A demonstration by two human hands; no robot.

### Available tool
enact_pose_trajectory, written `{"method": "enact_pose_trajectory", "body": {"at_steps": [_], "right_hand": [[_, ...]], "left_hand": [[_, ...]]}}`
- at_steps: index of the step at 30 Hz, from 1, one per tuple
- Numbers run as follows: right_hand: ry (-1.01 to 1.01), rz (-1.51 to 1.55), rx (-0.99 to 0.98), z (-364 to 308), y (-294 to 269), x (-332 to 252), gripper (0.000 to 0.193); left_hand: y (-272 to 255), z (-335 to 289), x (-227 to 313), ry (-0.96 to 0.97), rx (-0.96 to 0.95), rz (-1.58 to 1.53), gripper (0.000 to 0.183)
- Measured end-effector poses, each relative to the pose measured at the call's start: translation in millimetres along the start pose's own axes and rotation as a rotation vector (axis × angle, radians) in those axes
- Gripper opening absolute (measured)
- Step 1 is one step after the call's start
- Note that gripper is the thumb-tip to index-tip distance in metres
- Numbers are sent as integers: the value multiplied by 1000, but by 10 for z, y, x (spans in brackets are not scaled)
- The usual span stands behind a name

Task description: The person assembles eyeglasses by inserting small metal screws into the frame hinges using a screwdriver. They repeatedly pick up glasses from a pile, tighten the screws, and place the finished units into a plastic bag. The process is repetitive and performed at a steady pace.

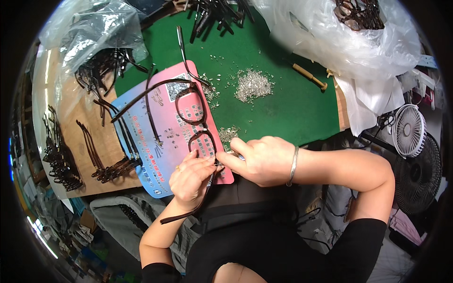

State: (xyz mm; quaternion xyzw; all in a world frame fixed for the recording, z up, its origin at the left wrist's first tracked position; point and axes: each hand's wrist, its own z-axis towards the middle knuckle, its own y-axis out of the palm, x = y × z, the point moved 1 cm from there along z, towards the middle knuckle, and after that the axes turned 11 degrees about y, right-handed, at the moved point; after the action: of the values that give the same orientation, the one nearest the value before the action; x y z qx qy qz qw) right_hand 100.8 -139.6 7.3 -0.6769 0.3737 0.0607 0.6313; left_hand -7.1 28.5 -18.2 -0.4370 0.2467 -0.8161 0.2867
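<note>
My left hand (191,181) pinches a dark brown eyeglass frame (204,126) at the outer corner of its nearer rim, beside the hinge. One temple of the frame reaches away to the left, and the other runs down past my left wrist. My right hand (264,160) is closed, its fingertips meeting the left fingertips at that hinge. A small bit of metal shows by the right fingers, but what they grip is mostly hidden. Under the frame lies a pink and blue printed card (165,175). Loose temples (153,118) rest on it.
A silvery heap of tiny screws (255,86) and a brass-coloured screwdriver (309,77) lie on the green mat (292,113). Bundles of dark temples (111,172) sit at the left. Plastic bags (349,52) hang over the far right, near a white fan (408,129).
</note>
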Motion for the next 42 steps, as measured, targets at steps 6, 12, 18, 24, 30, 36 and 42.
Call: {"method": "enact_pose_trajectory", "body": {"at_steps": [6,12,18,24,30,36,42], "right_hand": [[132,119,36,-285,-429,-6,39],[58,151,38,-121,-223,66,39],[253,345,56,-140,-250,172,35],[194,255,89,-98,-236,152,30],[207,314,176,-134,-193,164,23],[223,318,188,-193,-183,255,23],[181,287,209,-153,-127,225,24]], "left_hand": [[-158,216,182,68,92,-132,28],[-1000,485,537,-75,-129,-409,18],[-2239,-613,761,-1031,551,-581,21],[-1872,-87,210,-975,364,-288,7],[-991,-88,-329,-462,-138,742,18],[-892,323,-264,-317,-59,508,28],[-554,600,-386,-276,-281,557,24]]}}
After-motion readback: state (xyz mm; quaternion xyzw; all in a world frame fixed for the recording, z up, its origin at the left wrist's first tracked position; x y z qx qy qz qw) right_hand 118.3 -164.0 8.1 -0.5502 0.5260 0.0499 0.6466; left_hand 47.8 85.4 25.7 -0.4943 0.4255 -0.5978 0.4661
